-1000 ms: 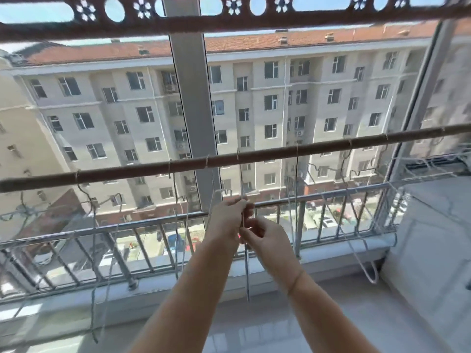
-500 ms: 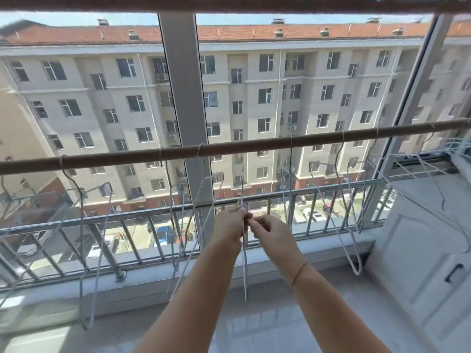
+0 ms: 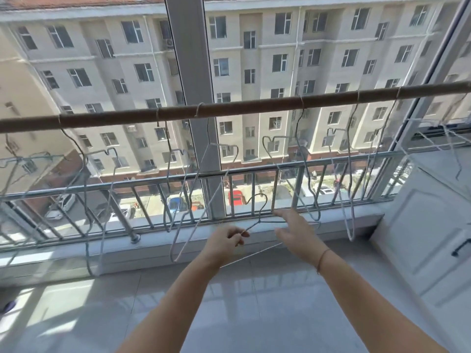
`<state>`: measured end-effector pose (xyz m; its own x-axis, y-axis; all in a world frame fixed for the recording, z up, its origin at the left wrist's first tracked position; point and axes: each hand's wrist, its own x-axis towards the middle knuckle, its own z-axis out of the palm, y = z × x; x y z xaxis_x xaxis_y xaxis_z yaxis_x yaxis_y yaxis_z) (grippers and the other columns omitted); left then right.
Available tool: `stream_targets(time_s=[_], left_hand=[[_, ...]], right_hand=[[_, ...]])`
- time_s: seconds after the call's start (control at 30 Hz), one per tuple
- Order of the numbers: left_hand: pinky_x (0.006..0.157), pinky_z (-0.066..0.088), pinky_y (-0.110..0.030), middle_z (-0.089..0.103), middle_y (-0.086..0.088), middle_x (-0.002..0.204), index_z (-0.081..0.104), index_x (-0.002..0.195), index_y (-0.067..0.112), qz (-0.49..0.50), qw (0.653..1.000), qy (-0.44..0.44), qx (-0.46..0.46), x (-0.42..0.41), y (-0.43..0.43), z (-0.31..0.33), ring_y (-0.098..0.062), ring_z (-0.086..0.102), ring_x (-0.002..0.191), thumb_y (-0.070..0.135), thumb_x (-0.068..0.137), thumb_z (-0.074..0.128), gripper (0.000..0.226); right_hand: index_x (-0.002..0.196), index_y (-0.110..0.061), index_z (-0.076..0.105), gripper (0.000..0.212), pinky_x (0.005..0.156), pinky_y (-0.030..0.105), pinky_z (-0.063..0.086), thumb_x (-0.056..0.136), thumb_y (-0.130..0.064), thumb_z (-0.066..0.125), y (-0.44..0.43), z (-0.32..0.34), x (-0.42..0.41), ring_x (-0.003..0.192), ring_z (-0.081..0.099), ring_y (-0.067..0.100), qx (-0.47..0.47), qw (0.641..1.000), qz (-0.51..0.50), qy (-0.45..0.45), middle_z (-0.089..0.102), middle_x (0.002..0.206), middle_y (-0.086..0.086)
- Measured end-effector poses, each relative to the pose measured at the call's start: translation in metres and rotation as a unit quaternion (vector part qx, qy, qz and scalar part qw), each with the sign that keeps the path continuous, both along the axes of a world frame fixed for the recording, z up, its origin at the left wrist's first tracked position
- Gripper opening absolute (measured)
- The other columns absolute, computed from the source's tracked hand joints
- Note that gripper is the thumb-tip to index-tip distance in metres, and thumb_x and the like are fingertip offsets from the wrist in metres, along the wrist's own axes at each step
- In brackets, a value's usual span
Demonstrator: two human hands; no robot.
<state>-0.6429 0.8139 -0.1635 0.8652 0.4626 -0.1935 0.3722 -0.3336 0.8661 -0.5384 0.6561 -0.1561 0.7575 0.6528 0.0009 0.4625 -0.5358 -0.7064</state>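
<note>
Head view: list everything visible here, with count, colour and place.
rod: one, brown, across the window
hangers on rod: at least six, pale wire, hanging along it
held hanger: one, pale wire, below the rod
railing: one, silver, along the sill
cabinet: one, white, right
building: one, beige, outside
floor: one, pale tiles, below
left hand: one, bare, pinching the held hanger
right hand: one, bare, open beside the held hanger

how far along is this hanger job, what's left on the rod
Done: one hanger is off the rod, its hook free. In hand: the left hand pinches it while the open right hand reaches toward it. Left, if all come down: at least six other hangers hook over the rod.
</note>
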Motion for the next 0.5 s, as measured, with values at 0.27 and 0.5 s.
stream_targets(time_s=[0.27,0.5], left_hand=[[0.07,0.04,0.003,0.067,0.002,0.091,0.068,0.09,0.014,-0.04,0.999,-0.03,0.004,-0.006,-0.004,-0.008,-0.005,0.059,0.087,0.003,0.093,0.048,0.023],[0.084,0.042,-0.022,0.064,0.002,0.099,0.068,0.09,0.021,0.154,0.972,-0.132,0.122,-0.006,-0.027,-0.006,-0.012,0.054,0.095,0.019,0.083,0.066,0.008]], right_hand=[[0.113,-0.019,0.058,0.025,0.092,0.036,0.047,0.089,-0.022,0.053,-0.041,-0.017,-0.009,0.104,0.058,0.017,-0.065,0.998,0.006,-0.022,0.065,0.107,0.0],[0.083,-0.017,0.064,0.019,0.047,0.02,0.05,0.091,-0.007,0.05,-0.061,0.009,-0.033,0.047,0.051,0.003,0.077,0.994,-0.02,0.078,0.054,0.062,-0.001]])
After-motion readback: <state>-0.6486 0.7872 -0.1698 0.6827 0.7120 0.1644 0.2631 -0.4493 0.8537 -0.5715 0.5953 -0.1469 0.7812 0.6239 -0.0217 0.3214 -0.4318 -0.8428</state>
